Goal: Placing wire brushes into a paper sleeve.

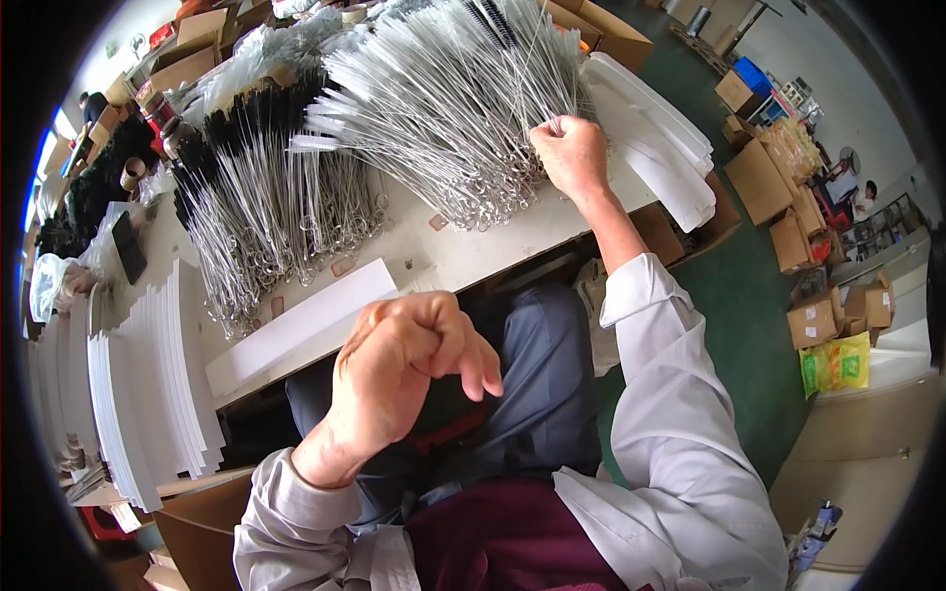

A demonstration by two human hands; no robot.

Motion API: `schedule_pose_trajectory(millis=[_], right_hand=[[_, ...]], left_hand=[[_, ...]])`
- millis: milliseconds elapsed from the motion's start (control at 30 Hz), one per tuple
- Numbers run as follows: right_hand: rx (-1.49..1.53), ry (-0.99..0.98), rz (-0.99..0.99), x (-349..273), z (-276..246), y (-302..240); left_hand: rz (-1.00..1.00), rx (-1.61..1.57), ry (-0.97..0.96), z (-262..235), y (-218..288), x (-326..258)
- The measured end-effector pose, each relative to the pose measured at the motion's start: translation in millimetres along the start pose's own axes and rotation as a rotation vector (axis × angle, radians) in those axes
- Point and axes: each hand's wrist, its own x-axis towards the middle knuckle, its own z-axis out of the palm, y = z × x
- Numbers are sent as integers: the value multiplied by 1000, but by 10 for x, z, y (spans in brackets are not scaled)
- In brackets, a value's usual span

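Observation:
At the right end of a large heap of white-bristled wire brushes (434,108), my right hand (574,156) is closed in a pinch. A thin wire stem runs up from its fingers among the other stems, toward a black-bristled brush (490,25) on top of the heap. My left hand (404,360) is raised above my lap, its fingers loosely bent and a few tips hanging apart. Nothing shows in it; the thumb is hidden. To the left lies a second heap of black-bristled wire brushes (261,187), their looped ends toward me.
A white paper strip (305,320) lies along the table's front edge (562,246). Stacked white strips (153,384) stand at the left, and folded white sheets (655,138) lie at the right end. Cardboard boxes (769,177) line the green floor (705,286).

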Motion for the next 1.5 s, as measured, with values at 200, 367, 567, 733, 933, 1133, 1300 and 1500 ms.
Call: schedule_pose_trajectory(millis=[200,367,567,733,933,1133,1300,1500], right_hand=[[-99,124,-211,43,102,53],[-290,25,-153,127,106,-125],[-305,25,-132,284,60,-95],[-123,-123,-43,221,-120,-168],[159,-231,-43,147,-228,-201],[291,-313,-50,-71,-278,-309],[390,-396,-95,-283,-179,-426],[210,-278,-323,-353,-61,-417]], left_hand=[[-73,24,96,-99,-92,169],[-57,77,168,-93,-163,233],[-80,81,160,-185,-198,273],[-84,119,170,-265,-218,329],[-93,227,184,-308,-270,619],[-90,141,204,-391,-314,1216],[3,33,140,-440,-351,1484],[124,-64,267,-545,-496,1473]])
